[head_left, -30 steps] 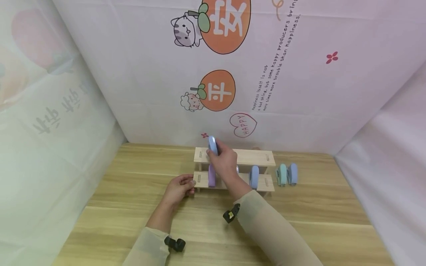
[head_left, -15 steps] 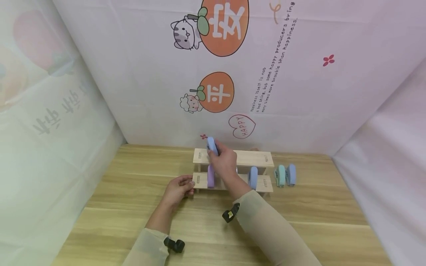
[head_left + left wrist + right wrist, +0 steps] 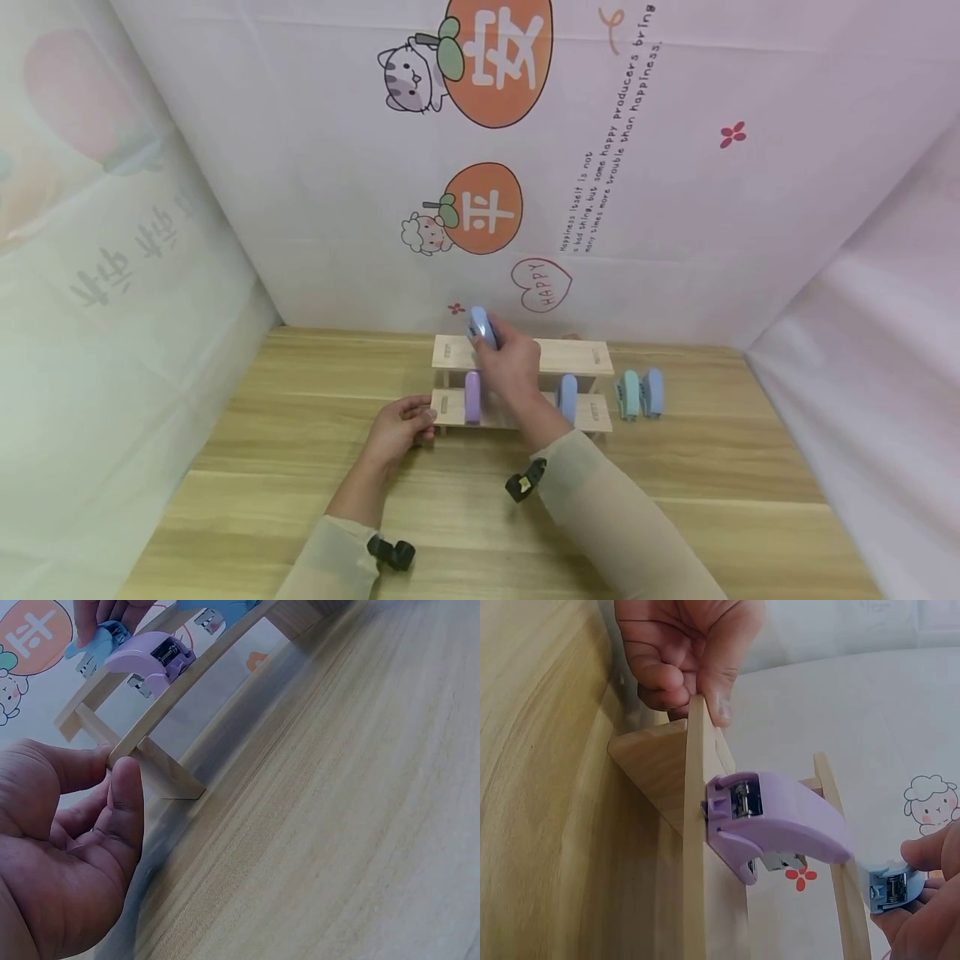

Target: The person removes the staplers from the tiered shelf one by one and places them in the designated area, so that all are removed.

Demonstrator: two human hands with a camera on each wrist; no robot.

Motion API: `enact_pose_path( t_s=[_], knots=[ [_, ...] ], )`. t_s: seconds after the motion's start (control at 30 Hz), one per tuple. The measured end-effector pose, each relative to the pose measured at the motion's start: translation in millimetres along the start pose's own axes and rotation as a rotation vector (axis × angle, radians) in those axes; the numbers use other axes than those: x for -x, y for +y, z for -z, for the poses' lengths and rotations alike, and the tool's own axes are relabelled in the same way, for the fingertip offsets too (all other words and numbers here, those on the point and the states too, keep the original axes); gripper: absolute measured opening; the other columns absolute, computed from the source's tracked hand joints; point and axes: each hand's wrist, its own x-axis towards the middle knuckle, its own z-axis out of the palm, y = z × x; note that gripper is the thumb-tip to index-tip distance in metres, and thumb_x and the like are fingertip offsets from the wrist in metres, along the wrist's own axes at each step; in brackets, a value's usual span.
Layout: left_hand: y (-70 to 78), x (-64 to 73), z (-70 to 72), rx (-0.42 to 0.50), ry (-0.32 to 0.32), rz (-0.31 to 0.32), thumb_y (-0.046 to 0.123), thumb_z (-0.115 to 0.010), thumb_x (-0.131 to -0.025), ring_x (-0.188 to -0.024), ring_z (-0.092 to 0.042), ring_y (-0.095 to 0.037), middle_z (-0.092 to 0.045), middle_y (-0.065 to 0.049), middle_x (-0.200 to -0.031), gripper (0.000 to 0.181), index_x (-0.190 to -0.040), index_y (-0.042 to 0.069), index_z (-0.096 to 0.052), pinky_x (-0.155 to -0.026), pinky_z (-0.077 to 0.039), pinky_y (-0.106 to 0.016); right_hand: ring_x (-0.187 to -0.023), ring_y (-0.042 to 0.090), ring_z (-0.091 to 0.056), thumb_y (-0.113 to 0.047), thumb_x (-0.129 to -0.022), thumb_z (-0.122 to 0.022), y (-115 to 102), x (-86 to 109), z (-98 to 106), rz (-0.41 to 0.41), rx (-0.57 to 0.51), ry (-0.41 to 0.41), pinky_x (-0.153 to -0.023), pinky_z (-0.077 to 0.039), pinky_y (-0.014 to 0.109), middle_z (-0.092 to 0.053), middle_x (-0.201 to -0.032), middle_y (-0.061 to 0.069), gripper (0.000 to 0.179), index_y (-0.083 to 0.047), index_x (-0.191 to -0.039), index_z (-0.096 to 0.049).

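Holding the light blue stapler (image 3: 481,322) right now: the right hand (image 3: 513,362), thumb on one side and fingers wrapped round the other, over the left end of the upper board (image 3: 570,356) of a little wooden rack. Can't tell if its base actually touches the wood. Long axis runs roughly front to back, rounded nose aimed at the printed cloth (image 3: 337,208) behind, and the end with the metal spring faces back toward the person.

Left hand (image 3: 400,429) is pinching the left end of the lower board (image 3: 600,412) between thumb and fingers.

As for clutter, a purple stapler (image 3: 472,397) stands on that lower board just in front of the held one, lined up front to back too, nose also toward the cloth. Farther right on the same board there's a blue stapler (image 3: 567,398), and the right forearm blocks most of the stretch between them. Past the rack's right end, a mint stapler (image 3: 630,394) and a periwinkle stapler (image 3: 652,393) sit side by side on the table (image 3: 262,467).
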Motion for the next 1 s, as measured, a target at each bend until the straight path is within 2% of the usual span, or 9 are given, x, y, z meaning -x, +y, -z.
enact_pose_path(
  t_s=[0.37,0.53,0.73,1.0],
  knots=[
    [1.1,1.7,-0.6,0.009,0.014,0.002,0.004,-0.071,-0.098,-0.089,-0.067,-0.023,-0.067,-0.016,-0.112,0.041,-0.136,-0.004,-0.06,-0.077,-0.064,-0.028,-0.126,0.03,-0.064,-0.024,-0.094,-0.075,7,-1.5,20,0.021,0.038,0.011,-0.106,-0.053,0.047,-0.067,-0.136,0.012,0.052,-0.013,-0.144,-0.063],
    [2.0,1.3,0.1,0.013,0.009,0.02,0.005,-0.071,-0.098,-0.089,-0.066,-0.022,-0.066,-0.014,-0.112,0.041,-0.137,-0.001,-0.061,-0.078,-0.064,-0.028,-0.122,0.032,-0.066,-0.021,-0.094,-0.075,10,-2.5,29,0.053,0.025,0.043,-0.103,-0.056,0.048,-0.068,-0.132,0.015,0.049,-0.009,-0.14,-0.065],
    [1.3,0.3,-0.4,0.018,0.007,0.024,0.005,-0.071,-0.098,-0.087,-0.066,-0.021,-0.066,-0.014,-0.109,0.041,-0.136,-0.002,-0.06,-0.076,-0.063,-0.028,-0.12,0.031,-0.067,-0.019,-0.093,-0.075,15,-4.1,40,0.078,0.029,0.066,-0.1,-0.058,0.045,-0.069,-0.129,0.015,0.048,-0.008,-0.139,-0.066],
    [0.4,-1.1,-2.0,0.009,0.027,0.032,0.006,-0.072,-0.098,-0.088,-0.066,-0.02,-0.066,-0.013,-0.11,0.04,-0.135,0.0,-0.062,-0.077,-0.064,-0.029,-0.123,0.028,-0.065,-0.021,-0.094,-0.075,19,-2.7,54,0.009,0.007,0.072,-0.098,-0.059,0.043,-0.067,-0.135,0.013,0.048,-0.016,-0.141,-0.066]
  ],
)
